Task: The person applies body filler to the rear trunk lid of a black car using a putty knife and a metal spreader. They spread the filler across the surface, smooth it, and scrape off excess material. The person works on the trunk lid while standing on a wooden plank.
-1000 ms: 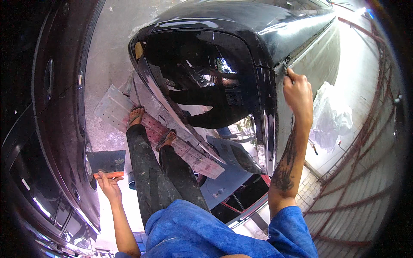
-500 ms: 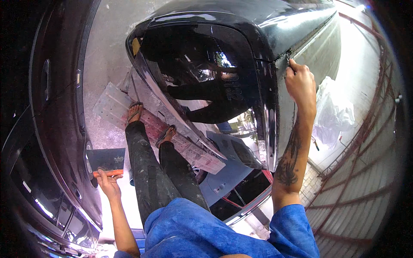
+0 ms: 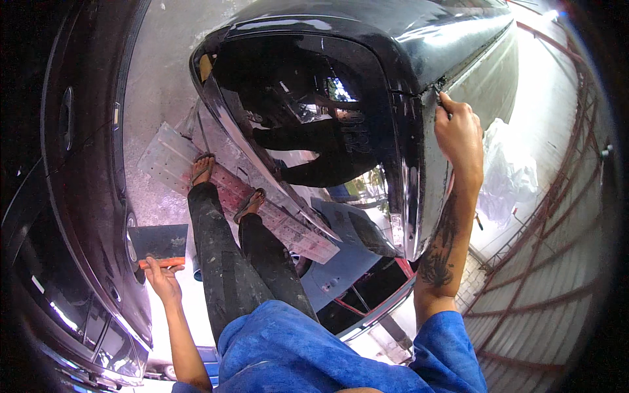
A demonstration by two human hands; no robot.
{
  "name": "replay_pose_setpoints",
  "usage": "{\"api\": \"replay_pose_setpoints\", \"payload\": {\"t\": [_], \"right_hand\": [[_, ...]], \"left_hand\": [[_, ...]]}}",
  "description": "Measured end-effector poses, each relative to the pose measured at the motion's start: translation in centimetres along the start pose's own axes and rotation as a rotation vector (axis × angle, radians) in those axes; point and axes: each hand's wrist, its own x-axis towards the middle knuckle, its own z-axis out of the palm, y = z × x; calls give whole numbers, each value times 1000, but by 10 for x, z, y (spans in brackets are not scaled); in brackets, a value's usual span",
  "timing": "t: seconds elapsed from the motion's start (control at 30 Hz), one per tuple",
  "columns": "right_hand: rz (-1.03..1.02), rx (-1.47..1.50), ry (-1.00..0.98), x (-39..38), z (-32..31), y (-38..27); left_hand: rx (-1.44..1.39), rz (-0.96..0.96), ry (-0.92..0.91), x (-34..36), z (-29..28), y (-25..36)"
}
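Note:
My left hand (image 3: 165, 281) is closed round the orange edge of a wide, dark flat-bladed spreader (image 3: 158, 242), held out at the left beside a dark parked car (image 3: 88, 164). At the right, my right hand (image 3: 457, 134) is closed with its fingertips at the seam (image 3: 452, 77) between a black vehicle's glossy body (image 3: 419, 39) and its dull grey panel (image 3: 485, 82). Something small and dark shows at those fingertips, too little of it to name. The vehicle's large dark window (image 3: 301, 98) lies left of this hand and mirrors my legs.
My sandalled feet stand on a perforated metal plank (image 3: 298, 239) above the concrete floor (image 3: 164, 78). Crumpled clear plastic sheeting (image 3: 504, 177) hangs right of my right arm. Beyond it runs a corrugated wall with rusty bars (image 3: 531, 281). A grey-blue car (image 3: 337, 281) stands below the plank.
My right hand has shifted slightly downward in the picture, still at the seam. My left hand and the spreader appear slightly further left, as the whole view has moved a little.

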Motion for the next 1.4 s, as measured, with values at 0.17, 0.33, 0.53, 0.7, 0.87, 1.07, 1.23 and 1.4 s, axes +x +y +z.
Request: {"api": "replay_pose_setpoints", "payload": {"t": [0.17,0.33,0.53,0.7,0.87,1.07,1.23,1.4], "right_hand": [[-41,-30,0,0,1,1],[44,-33,1,1,9,2],[-17,-14,33,6,10,2],[-22,2,42,3,9,5],[-34,-7,61,8,14,6],[-14,11,46,7,13,10],[-23,-2,41,1,12,10],[-13,-13,21,3,9,3]], "left_hand": [[-20,0,-43,4,-9,-6],[-17,-6,-30,8,-18,-10],[-22,-5,1,7,-22,-1],[-26,6,31,7,-21,-1],[-35,6,-10,8,-23,-1],[-28,2,-23,6,-17,3],[-24,-3,-4,8,-11,2],[-4,-2,-32,6,-10,5]]}}
